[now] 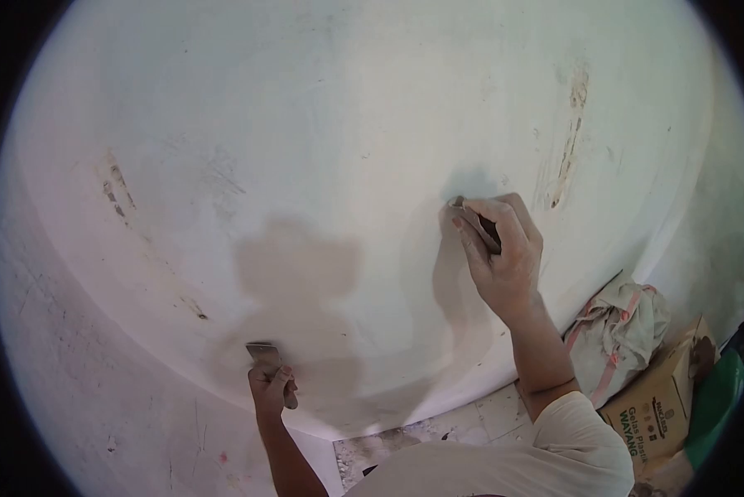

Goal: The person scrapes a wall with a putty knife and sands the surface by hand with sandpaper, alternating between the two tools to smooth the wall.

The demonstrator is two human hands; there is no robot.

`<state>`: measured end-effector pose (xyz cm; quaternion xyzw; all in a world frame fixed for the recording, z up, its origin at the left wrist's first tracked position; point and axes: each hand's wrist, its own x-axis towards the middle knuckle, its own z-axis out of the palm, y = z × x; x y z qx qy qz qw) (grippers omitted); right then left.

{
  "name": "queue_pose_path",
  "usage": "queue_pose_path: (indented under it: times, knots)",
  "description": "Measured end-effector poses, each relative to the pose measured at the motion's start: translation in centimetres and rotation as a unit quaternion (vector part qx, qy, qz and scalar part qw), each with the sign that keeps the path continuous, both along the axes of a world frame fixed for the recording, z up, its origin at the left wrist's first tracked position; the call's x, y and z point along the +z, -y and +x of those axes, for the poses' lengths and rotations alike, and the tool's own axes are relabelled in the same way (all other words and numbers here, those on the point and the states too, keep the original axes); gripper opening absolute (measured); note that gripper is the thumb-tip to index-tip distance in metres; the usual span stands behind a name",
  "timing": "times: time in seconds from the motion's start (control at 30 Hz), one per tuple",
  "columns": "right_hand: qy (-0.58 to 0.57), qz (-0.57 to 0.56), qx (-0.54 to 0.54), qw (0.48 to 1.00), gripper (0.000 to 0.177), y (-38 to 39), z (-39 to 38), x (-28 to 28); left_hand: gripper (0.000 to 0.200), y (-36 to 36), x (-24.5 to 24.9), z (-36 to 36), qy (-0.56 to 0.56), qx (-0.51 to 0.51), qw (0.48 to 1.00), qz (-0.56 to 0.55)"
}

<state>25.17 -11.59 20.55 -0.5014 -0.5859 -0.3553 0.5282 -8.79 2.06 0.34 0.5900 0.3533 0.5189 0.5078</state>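
Observation:
My left hand (272, 391) is closed round the handle of a putty knife (263, 354), whose wide metal blade points up near the lower part of a pale wall (372, 141). Higher and to the right, my right hand (508, 253) pinches a small dark-handled tool (489, 234). Its tip meets the wall or lies very close to it; my fingers hide most of its shape. Pale dust coats the fingers of that hand.
Rough damaged streaks mark the wall at right (569, 141) and left (117, 186). At lower right are a crumpled whitish sack (624, 327), a cardboard box (653, 406) and a green item (715, 406). Debris (359, 455) litters the floor below.

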Motion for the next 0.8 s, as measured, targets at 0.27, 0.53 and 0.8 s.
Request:
queue_pose_path:
  times: [0.27,0.53,0.8]
  knots:
    - [-0.009,0.118,-0.08,0.99,0.015,0.6,1.8,9.4,0.024,-0.3,-0.1,-0.4,-0.024,-0.004,0.999,-0.029]
    - [0.279,-0.018,-0.203,0.939,0.029,-0.7,-0.3,6.3,0.024,-0.4,0.1,-0.7,-0.052,-0.019,0.998,-0.042]
    - [0.064,0.114,-0.195,0.972,0.017,0.0,3.2,11.9,0.026,-0.4,0.3,-0.8,-0.064,-0.005,0.997,-0.05]
